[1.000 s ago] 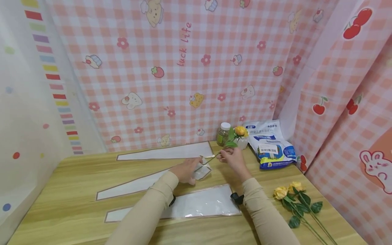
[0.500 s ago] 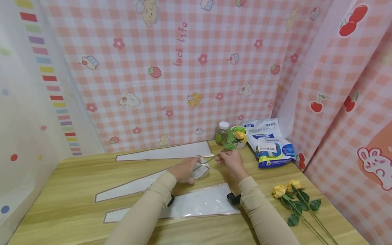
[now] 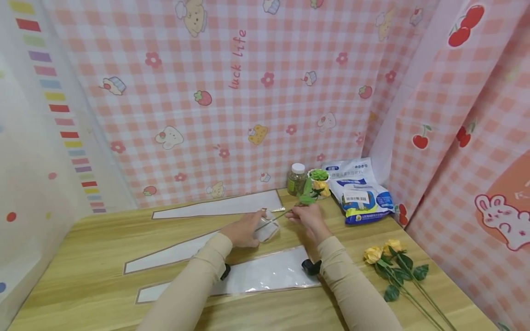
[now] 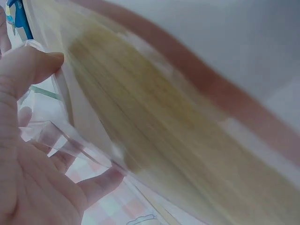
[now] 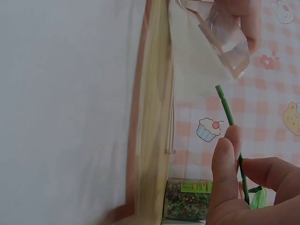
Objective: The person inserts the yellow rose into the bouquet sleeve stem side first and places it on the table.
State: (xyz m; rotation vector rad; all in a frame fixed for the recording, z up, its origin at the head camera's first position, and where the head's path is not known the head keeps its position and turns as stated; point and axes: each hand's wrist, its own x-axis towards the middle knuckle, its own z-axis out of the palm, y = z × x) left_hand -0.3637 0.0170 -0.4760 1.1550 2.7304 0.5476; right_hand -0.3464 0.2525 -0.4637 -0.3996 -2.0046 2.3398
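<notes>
My left hand grips a clear and white flower sleeve at its wide end, the thumb and fingers spreading the film in the left wrist view. My right hand pinches the green stem of a yellow rose below its leaves. The bloom points to the back right. In the head view the stem runs across the mouth of the sleeve. The right wrist view has the cut end of the stem close to the film's edge; whether it is inside I cannot tell.
Two more sleeves lie flat, one behind and one in front. Two yellow roses lie at the right. At the back stand a jar of coloured granules, a small potted succulent and a fertilizer bag.
The rose's bloom has dropped lower in the head view, uncovering the succulent behind it. Both hands keep their holds. The whole head view has shifted slightly.
</notes>
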